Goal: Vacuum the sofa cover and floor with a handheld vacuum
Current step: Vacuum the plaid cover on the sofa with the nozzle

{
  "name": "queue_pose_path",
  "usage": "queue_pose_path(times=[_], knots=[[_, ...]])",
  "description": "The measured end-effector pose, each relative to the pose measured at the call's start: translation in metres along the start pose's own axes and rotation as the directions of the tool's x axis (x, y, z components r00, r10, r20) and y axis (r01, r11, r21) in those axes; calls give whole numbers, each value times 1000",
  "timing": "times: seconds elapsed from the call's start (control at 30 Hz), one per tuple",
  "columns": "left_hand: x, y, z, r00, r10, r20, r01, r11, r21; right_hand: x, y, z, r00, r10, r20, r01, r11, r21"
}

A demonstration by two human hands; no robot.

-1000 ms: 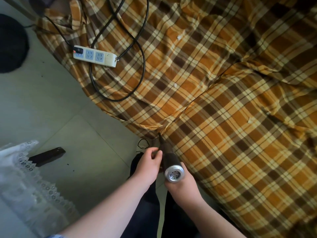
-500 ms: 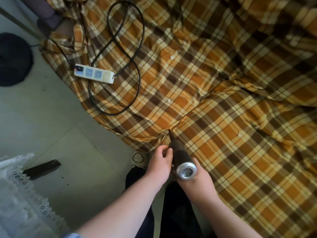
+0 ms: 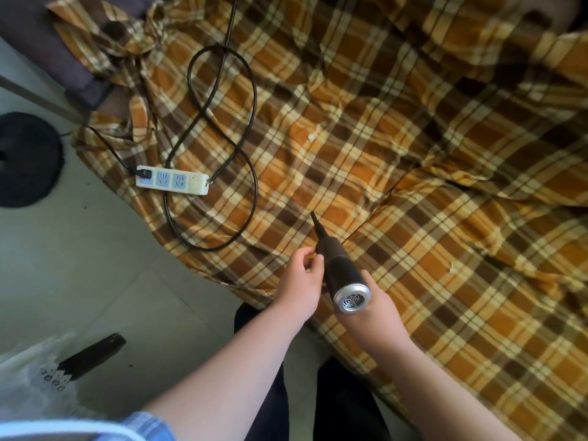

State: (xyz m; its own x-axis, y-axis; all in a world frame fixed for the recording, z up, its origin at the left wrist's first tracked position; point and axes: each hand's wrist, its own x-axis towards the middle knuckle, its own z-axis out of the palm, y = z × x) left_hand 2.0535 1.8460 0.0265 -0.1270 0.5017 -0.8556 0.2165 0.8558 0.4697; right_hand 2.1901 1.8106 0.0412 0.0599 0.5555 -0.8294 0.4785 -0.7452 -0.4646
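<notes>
Pale grey tiled floor (image 3: 79, 249) from 7 to 10 o'clock. Orange, brown and cream plaid sofa cover (image 3: 413, 154), rumpled, over everything from 12 to 5 o'clock, with its edge draped down to the floor.

Near centre, at about 6 o'clock over the cover's front edge: handheld vacuum (image 3: 337, 265), a dark cylinder with a silver vented rear cap. Thin tapered nozzle aimed at 11 o'clock, tip at or just above the fabric; contact not discernible.

Right hand (image 3: 378, 310) under the rear of the body, gripping it. Thumb up the 3 o'clock side, other fingers wrapped below and mostly hidden.

Left hand (image 3: 302, 281) on the 9 o'clock side. Fingers curled, thumb and fingertips closed on the neck where nozzle meets body.

At 10 o'clock on the cover: white three-socket power strip (image 3: 171, 181), one black plug in it, black cable (image 3: 251, 173) looped around it.

On the floor:
- Round black disc (image 3: 28, 160) at 9 o'clock.
- Dark flat bar (image 3: 92, 354) at 8 o'clock, just beside white lace fabric (image 3: 31, 377).
</notes>
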Motion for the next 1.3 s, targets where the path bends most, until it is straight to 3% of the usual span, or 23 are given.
queue_pose_path(times=[0.47,0.83,0.97,1.1,1.3], knots=[[24,13,-39,992,-19,128,12,998,58,1,-38,30,993,105,-59,-107,994,-28],[75,89,-62,989,130,76,-134,990,50,62,-102,20,988,9,-154,-2,999,46],[91,113,-67,986,153,62,-152,988,-10,82,-125,12,978,-70,-197,68,998,-18],[99,122,-70,984,178,32,-179,982,51,92,-134,9,982,-60,-180,56,998,-28],[98,120,-74,986,158,57,-159,987,2,87,-143,9,987,-44,-154,47,999,15]])
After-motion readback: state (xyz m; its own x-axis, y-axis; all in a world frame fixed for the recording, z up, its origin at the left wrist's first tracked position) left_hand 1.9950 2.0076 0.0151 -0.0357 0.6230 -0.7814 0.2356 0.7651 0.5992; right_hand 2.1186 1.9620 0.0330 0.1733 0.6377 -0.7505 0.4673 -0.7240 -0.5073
